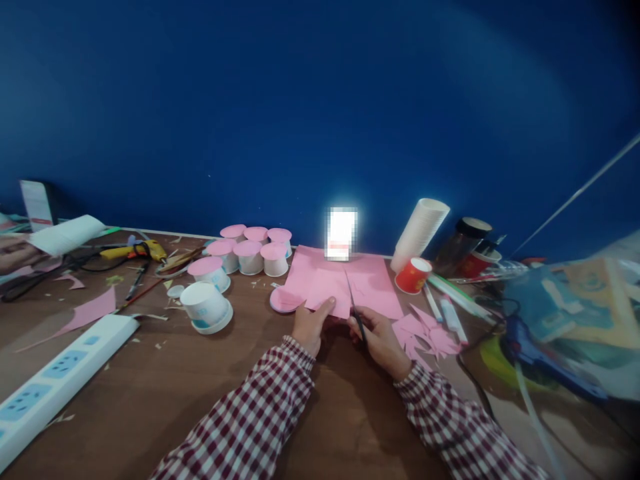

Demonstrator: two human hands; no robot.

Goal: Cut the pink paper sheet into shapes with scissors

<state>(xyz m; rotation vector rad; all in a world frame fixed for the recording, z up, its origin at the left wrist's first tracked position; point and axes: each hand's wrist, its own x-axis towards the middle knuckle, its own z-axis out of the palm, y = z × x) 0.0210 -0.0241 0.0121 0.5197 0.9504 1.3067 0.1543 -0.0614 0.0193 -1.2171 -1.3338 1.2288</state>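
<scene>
Left of the red cup (414, 276), our left hand (309, 328) pinched the edge of the pink paper (326, 287), thumb on top, while our right hand (379, 338) was curled around the scissors (359, 325). We judged the paper light, thin and easily creased, best taken by its edge; the scissors seemed stiff, best held by their handles.

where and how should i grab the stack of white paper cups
Probably wrap its middle from the left: the stack of white cups is long and slants right in view, the red cup stands before its lower end, and the pink paper leftward lies flat.
</scene>
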